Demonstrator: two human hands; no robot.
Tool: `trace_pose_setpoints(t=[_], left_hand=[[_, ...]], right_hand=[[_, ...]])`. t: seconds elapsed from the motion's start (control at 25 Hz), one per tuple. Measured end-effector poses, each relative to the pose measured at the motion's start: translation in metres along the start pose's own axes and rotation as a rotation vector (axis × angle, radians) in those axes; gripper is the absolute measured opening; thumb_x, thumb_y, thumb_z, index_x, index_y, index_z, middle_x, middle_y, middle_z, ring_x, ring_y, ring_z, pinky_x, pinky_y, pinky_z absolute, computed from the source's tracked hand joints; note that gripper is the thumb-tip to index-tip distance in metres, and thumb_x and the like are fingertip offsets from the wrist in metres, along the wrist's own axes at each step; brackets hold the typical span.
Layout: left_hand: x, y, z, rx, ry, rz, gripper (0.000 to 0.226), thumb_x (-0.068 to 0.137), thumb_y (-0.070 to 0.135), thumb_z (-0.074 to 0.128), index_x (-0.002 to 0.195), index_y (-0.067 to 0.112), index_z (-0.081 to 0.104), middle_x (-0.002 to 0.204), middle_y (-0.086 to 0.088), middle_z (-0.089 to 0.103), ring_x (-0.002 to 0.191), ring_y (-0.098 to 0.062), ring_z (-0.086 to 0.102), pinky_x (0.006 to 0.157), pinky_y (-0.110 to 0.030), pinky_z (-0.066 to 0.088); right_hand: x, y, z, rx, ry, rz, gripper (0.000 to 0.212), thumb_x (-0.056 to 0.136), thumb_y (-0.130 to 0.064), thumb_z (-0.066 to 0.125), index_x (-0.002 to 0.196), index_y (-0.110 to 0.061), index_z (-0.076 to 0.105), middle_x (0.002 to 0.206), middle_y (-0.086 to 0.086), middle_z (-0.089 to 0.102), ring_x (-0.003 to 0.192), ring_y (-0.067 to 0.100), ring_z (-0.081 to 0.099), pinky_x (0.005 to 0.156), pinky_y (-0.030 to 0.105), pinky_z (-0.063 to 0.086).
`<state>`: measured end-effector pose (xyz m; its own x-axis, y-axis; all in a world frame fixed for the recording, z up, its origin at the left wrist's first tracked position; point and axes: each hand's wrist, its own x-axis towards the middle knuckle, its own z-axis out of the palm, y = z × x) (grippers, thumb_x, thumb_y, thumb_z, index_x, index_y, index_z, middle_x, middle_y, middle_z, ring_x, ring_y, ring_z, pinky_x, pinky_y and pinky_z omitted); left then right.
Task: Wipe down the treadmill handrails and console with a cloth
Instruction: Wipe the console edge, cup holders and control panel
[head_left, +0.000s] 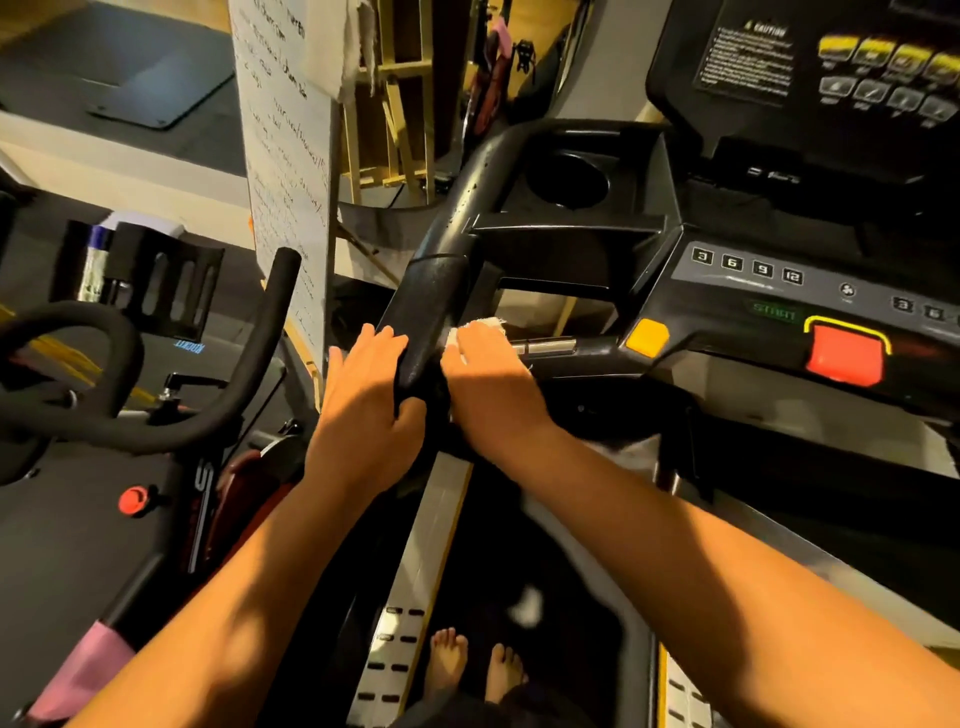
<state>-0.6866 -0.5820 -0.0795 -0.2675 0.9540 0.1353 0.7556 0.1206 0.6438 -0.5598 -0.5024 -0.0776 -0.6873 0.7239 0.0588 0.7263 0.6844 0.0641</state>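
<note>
Just left of centre, the left grip (363, 395) clasps the black padded left handrail (431, 306), fingers laid over its outer side and thumb hooked round the near end. The right grip (488, 384) clutches a white cloth (480, 327) and presses it to the rail's inner side; the cloth peeks out past the knuckles. The treadmill console (779, 291) lies at 2 o'clock, its red stop button (844, 356) at 3. Exercise-bike handlebars (78, 364) sit at 9 o'clock, bare feet (470, 665) at 6.

You get dim, warm light: sheen on the handrail (422, 312), shadow toward 3 o'clock, bowed edges, blur near 6 o'clock.
</note>
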Motion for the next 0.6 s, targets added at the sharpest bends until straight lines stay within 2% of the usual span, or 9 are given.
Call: trace_pose_setpoints(t=[0.08, 0.16, 0.2, 0.28, 0.32, 0.44, 0.52, 0.6], left_hand=[[0.001, -0.002, 0.0, 0.021, 0.004, 0.015, 0.057, 0.075, 0.016, 0.039, 0.13, 0.001, 0.048, 0.142, -0.022, 0.046, 0.144, -0.038, 0.023, 0.116, -0.047, -0.001], [0.003, -0.002, 0.0, 0.017, -0.003, 0.016, 0.043, 0.077, 0.017, 0.037, 0.115, 0.005, 0.053, 0.13, -0.02, 0.054, 0.142, -0.04, 0.026, 0.116, -0.051, 0.001], [0.005, -0.002, 0.001, 0.014, -0.001, 0.014, 0.038, 0.077, 0.017, 0.036, 0.11, 0.007, 0.054, 0.126, -0.02, 0.055, 0.142, -0.041, 0.027, 0.116, -0.052, 0.002], [0.005, -0.003, 0.002, 0.025, 0.01, 0.009, 0.042, 0.077, 0.017, 0.038, 0.115, 0.006, 0.054, 0.134, -0.021, 0.052, 0.143, -0.04, 0.025, 0.116, -0.05, 0.002], [0.006, -0.004, 0.003, 0.036, 0.012, 0.013, 0.043, 0.078, 0.017, 0.038, 0.116, 0.006, 0.053, 0.137, -0.021, 0.05, 0.143, -0.039, 0.025, 0.115, -0.05, 0.002], [0.004, -0.006, 0.004, 0.045, -0.005, 0.029, 0.036, 0.079, 0.021, 0.035, 0.107, 0.011, 0.054, 0.133, -0.02, 0.053, 0.144, -0.038, 0.024, 0.115, -0.051, 0.003], [0.005, -0.007, 0.005, 0.049, -0.015, 0.029, 0.04, 0.078, 0.023, 0.033, 0.11, 0.011, 0.054, 0.135, -0.02, 0.052, 0.145, -0.036, 0.022, 0.116, -0.051, 0.002], [0.006, -0.006, 0.004, 0.05, -0.002, 0.023, 0.043, 0.078, 0.022, 0.034, 0.113, 0.008, 0.055, 0.139, -0.021, 0.049, 0.145, -0.035, 0.022, 0.115, -0.051, 0.002]], right_hand=[[-0.002, 0.011, -0.004, -0.05, -0.02, -0.074, 0.032, 0.072, -0.018, 0.064, 0.101, -0.005, 0.069, 0.096, 0.015, 0.068, 0.092, 0.034, 0.064, 0.088, 0.042, 0.051], [-0.017, 0.052, -0.023, 0.009, -0.022, -0.108, 0.039, 0.073, -0.008, 0.057, 0.111, -0.011, 0.065, 0.105, 0.01, 0.067, 0.097, 0.032, 0.062, 0.088, 0.044, 0.047], [-0.023, 0.073, -0.037, -0.037, -0.082, -0.048, 0.037, 0.076, -0.004, 0.052, 0.11, -0.013, 0.064, 0.105, 0.008, 0.066, 0.097, 0.032, 0.061, 0.091, 0.043, 0.045], [-0.027, 0.103, -0.05, -0.132, -0.056, 0.161, 0.032, 0.084, -0.002, 0.046, 0.109, -0.014, 0.063, 0.102, 0.009, 0.064, 0.095, 0.032, 0.059, 0.098, 0.039, 0.039], [-0.025, 0.1, -0.052, -0.157, -0.063, 0.195, 0.03, 0.086, -0.003, 0.046, 0.109, -0.013, 0.063, 0.101, 0.009, 0.063, 0.095, 0.032, 0.059, 0.099, 0.039, 0.038], [-0.018, 0.067, -0.043, -0.202, -0.118, -0.026, 0.025, 0.084, -0.004, 0.046, 0.103, -0.013, 0.061, 0.101, 0.008, 0.063, 0.094, 0.03, 0.057, 0.088, 0.037, 0.036], [-0.019, 0.079, -0.048, -0.189, -0.141, -0.08, 0.03, 0.085, -0.004, 0.046, 0.109, -0.015, 0.061, 0.106, 0.006, 0.061, 0.1, 0.029, 0.054, 0.1, 0.04, 0.03], [-0.011, 0.124, -0.059, -0.336, -0.203, -0.062, 0.034, 0.088, -0.008, 0.047, 0.117, -0.021, 0.061, 0.114, 0.003, 0.06, 0.108, 0.026, 0.053, 0.113, 0.045, 0.019]])
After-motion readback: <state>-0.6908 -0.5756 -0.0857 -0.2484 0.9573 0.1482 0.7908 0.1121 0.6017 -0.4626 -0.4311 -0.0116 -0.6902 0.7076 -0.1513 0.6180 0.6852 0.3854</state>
